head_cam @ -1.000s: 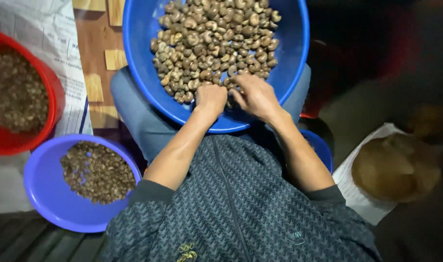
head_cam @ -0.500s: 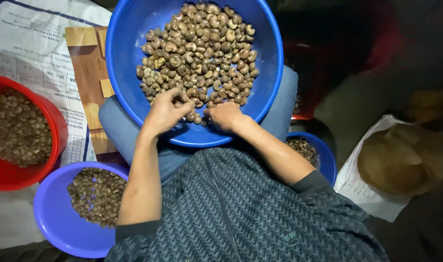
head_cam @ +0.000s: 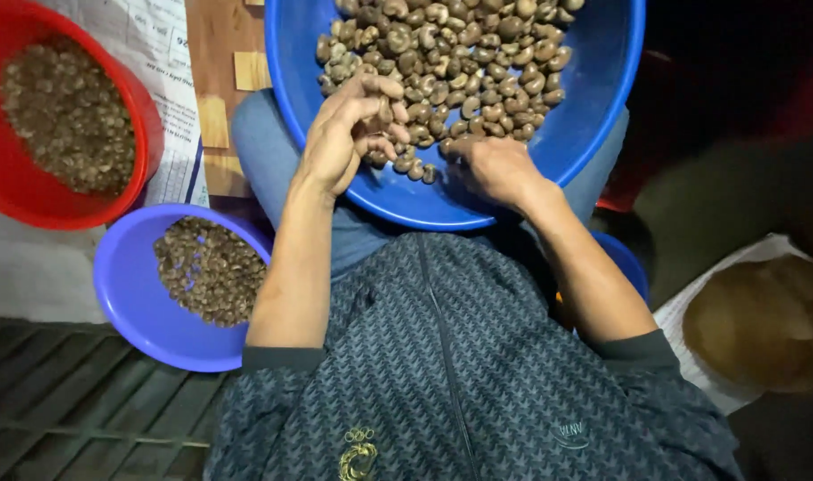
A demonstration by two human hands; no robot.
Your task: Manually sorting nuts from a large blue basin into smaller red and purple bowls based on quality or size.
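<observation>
the near part of the blue basin (head_cam: 593, 134) floor is bare, so there is open room between the nuts (head_cam: 451, 62) and the near rim. the left hand (head_cam: 340, 142) and right hand (head_cam: 500, 169) fill the middle of this strip. on the left, the purple bowl (head_cam: 126, 285) and the red bowl (head_cam: 144, 116) stand close together, with only a narrow gap between them.

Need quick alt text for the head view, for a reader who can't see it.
Both hands work in a blue basin of cashew nuts on the lap: left hand pinching nuts, right hand at the pile's edge. A purple bowl and red bowl sit left.
</observation>
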